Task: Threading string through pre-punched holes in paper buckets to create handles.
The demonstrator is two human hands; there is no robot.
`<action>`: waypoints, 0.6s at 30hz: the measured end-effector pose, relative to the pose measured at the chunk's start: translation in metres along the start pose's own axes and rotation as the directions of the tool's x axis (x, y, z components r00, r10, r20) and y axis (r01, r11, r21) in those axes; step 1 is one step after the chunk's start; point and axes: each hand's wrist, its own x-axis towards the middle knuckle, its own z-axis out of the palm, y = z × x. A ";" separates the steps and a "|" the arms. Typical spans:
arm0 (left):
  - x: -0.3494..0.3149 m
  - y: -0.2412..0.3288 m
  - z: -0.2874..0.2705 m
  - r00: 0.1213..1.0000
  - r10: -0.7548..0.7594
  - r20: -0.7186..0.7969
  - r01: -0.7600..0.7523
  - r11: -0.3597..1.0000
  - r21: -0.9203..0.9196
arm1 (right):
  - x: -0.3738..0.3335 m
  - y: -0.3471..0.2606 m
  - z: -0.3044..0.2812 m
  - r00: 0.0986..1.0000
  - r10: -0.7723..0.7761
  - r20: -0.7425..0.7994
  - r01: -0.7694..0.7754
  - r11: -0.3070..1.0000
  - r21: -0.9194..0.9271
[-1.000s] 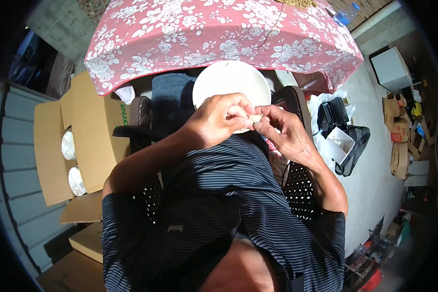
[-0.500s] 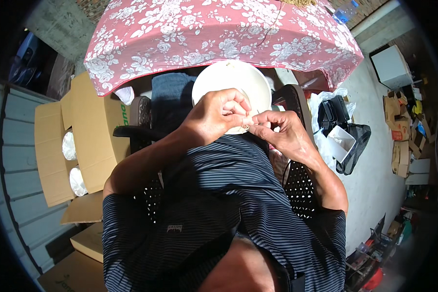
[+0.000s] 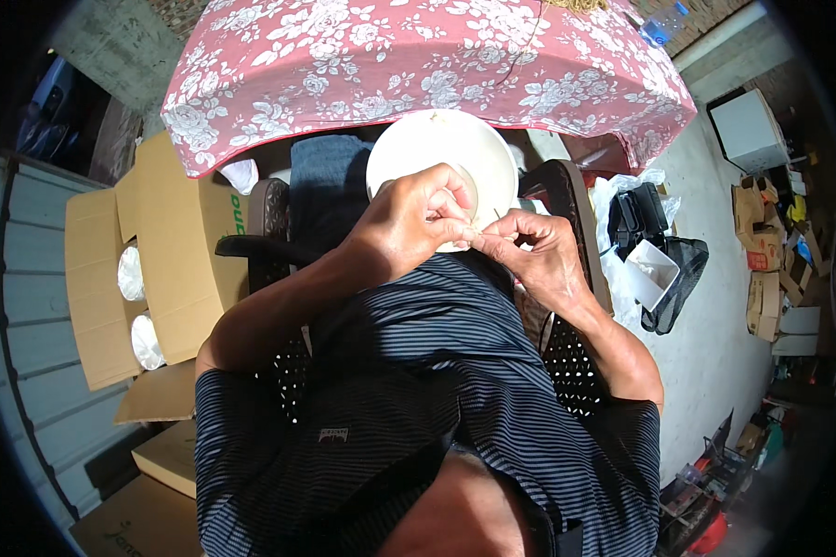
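Note:
My left hand [image 3: 409, 218] and my right hand [image 3: 539, 251] meet over my lap with their fingertips together. Between them they pinch a small pale straw-like piece [image 3: 474, 232], too small and bright to make out well. Both hands have thumb and forefinger pressed together. Behind and under them a round white basin [image 3: 409, 153] rests at my lap, its near part covered by my hands. A tiny brownish bit shows near its far rim.
A table with a pink floral cloth [image 3: 381, 84] stands ahead, with a bundle of straw [image 3: 576, 5] and a bottle [image 3: 661, 26]. Cardboard boxes [image 3: 172, 251] lie left. Bags and a white container [image 3: 650, 274] sit right. Chair arms [image 3: 567, 200] flank me.
My right hand's fingers have shifted slightly, and a thin dark strand end now stands up by its fingertips. The straw loop seen below the fingertips earlier is now mostly hidden.

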 end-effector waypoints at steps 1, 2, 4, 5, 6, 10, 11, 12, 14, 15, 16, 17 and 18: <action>0.000 -0.003 0.000 1.000 0.012 -0.020 -0.011 0.999 0.040 | 0.000 0.000 0.001 1.000 0.001 0.002 -0.001 1.000 0.000; 0.000 -0.005 0.000 0.999 0.025 -0.040 -0.022 0.997 0.080 | 0.000 0.001 0.002 1.000 -0.023 -0.009 0.023 0.999 -0.049; -0.001 -0.005 0.001 0.997 0.045 -0.061 -0.038 0.993 0.111 | 0.000 0.002 0.004 0.999 -0.047 -0.018 0.045 0.994 -0.097; -0.001 -0.005 0.002 0.995 0.067 -0.079 -0.055 0.988 0.144 | 0.000 0.004 0.006 0.996 -0.087 -0.028 0.084 0.992 -0.092; -0.002 -0.005 0.003 0.995 0.066 -0.078 -0.054 0.988 0.144 | -0.001 0.005 0.007 0.991 -0.127 -0.040 0.123 0.989 -0.088; -0.005 -0.007 0.007 0.984 0.134 -0.115 -0.091 0.944 0.317 | -0.001 0.003 0.006 0.994 -0.113 -0.016 0.111 0.990 -0.092; -0.006 -0.007 0.008 0.978 0.175 -0.114 -0.119 0.916 0.384 | -0.001 0.003 0.004 0.992 -0.124 -0.005 0.123 0.989 -0.083; -0.005 -0.008 0.008 0.978 0.175 -0.112 -0.119 0.916 0.384 | -0.001 0.004 0.003 0.991 -0.135 0.006 0.135 0.988 -0.074; -0.004 -0.011 0.008 0.942 0.330 -0.067 -0.258 0.835 0.487 | 0.000 0.004 0.003 0.990 -0.138 0.006 0.138 0.988 -0.069; -0.004 -0.011 0.009 0.942 0.329 -0.067 -0.257 0.835 0.486 | 0.001 0.003 0.003 0.990 -0.141 0.005 0.141 0.988 -0.064; -0.004 -0.009 0.009 0.946 0.315 -0.069 -0.245 0.841 0.482 | 0.001 0.003 0.003 0.990 -0.142 0.005 0.142 0.988 -0.064; -0.004 -0.007 0.010 0.951 0.302 -0.071 -0.233 0.847 0.477 | 0.000 0.002 0.003 0.992 -0.130 -0.002 0.130 0.990 -0.049; -0.003 -0.005 0.010 0.951 0.301 -0.072 -0.233 0.848 0.477 | 0.000 0.001 0.003 0.993 -0.118 -0.009 0.118 0.992 -0.035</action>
